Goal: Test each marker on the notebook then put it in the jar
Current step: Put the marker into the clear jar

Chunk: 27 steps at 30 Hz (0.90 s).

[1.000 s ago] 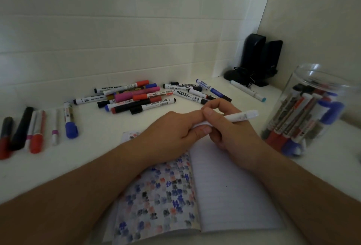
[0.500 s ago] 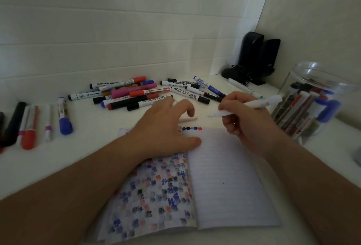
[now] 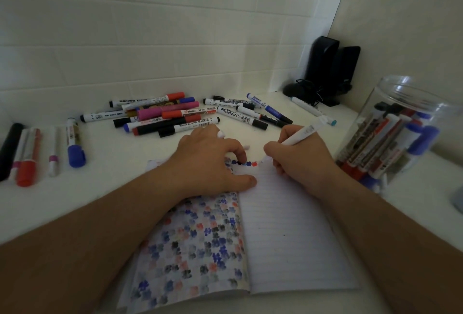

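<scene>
With its cap pulled off since a second ago, the white marker [image 3: 299, 136] is gripped in the right hand [image 3: 300, 161], tip brought down onto the notebook [image 3: 288, 226] at frame centre, which is pinned by the spread left hand [image 3: 213, 163], so testing is judged underway, the jar [image 3: 398, 133] waiting at right.

The right hand [image 3: 298, 161] has lowered the white marker [image 3: 299, 136] to the notebook [image 3: 288, 226].
</scene>
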Each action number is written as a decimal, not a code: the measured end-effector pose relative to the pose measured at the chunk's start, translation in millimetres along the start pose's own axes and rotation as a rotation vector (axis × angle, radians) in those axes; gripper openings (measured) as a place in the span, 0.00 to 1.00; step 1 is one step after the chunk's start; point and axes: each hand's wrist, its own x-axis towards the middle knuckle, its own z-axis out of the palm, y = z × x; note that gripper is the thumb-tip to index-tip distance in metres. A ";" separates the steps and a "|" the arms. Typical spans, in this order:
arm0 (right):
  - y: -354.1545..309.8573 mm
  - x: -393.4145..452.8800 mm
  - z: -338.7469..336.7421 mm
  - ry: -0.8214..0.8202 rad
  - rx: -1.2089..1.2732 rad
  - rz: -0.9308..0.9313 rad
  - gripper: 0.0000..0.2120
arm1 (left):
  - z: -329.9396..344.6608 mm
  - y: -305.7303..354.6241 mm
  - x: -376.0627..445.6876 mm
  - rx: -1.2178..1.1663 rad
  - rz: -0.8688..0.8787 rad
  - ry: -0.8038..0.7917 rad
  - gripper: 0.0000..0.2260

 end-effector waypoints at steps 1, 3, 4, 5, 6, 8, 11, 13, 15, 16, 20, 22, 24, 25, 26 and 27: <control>0.7 0.5 -0.4 -0.002 0.013 0.007 0.10 | 0.1 -0.2 0.1 0.005 0.004 0.001 0.21; 1.1 1.1 -1.0 -0.007 0.021 0.018 0.10 | 0.0 -0.2 0.1 0.016 0.010 0.005 0.21; 0.8 1.0 -1.1 -0.010 0.020 0.021 0.10 | 0.1 0.0 0.1 0.019 0.012 0.008 0.21; 0.6 0.9 -0.8 -0.014 0.016 0.021 0.10 | 0.2 0.4 -0.2 0.022 0.013 0.014 0.20; -0.3 0.4 -0.2 -0.017 0.007 0.020 0.10 | 0.5 0.8 -0.3 0.027 0.017 0.021 0.20; -1.4 -0.2 0.9 -0.015 -0.023 0.015 0.10 | 0.9 1.1 -1.0 0.037 0.029 0.037 0.20; -1.3 0.8 2.0 -0.002 -0.068 0.005 0.09 | 1.0 1.2 -1.4 0.038 0.040 0.050 0.19; -0.7 1.6 1.6 0.004 -0.071 0.004 0.09 | 0.6 1.9 -1.8 0.036 0.042 0.051 0.19; -0.1 1.9 0.5 0.003 -0.048 0.012 0.09 | 0.3 2.2 -2.5 0.037 0.038 0.048 0.19; 0.0 1.9 -0.2 -0.001 -0.028 0.018 0.10 | 0.3 2.2 -2.7 0.039 0.037 0.047 0.19; 0.1 0.4 -1.2 -0.027 0.022 0.022 0.11 | 0.8 2.0 -2.6 0.038 0.041 0.050 0.19; -1.2 -1.0 0.2 -0.033 -0.003 0.007 0.10 | 1.1 1.9 -2.5 0.036 0.043 0.048 0.19; -1.7 -0.9 1.4 -0.025 -0.049 -0.001 0.10 | 1.4 1.7 -2.4 0.034 0.045 0.052 0.19; -1.4 -0.2 1.7 -0.017 -0.064 -0.003 0.10 | 1.4 1.7 -2.3 0.035 0.043 0.054 0.19; -1.3 0.6 1.8 -0.009 -0.071 -0.003 0.10 | 1.5 1.7 -2.2 0.038 0.041 0.055 0.20; -0.8 1.5 1.7 -0.004 -0.072 -0.005 0.10 | 1.4 1.9 -2.0 0.040 0.039 0.054 0.20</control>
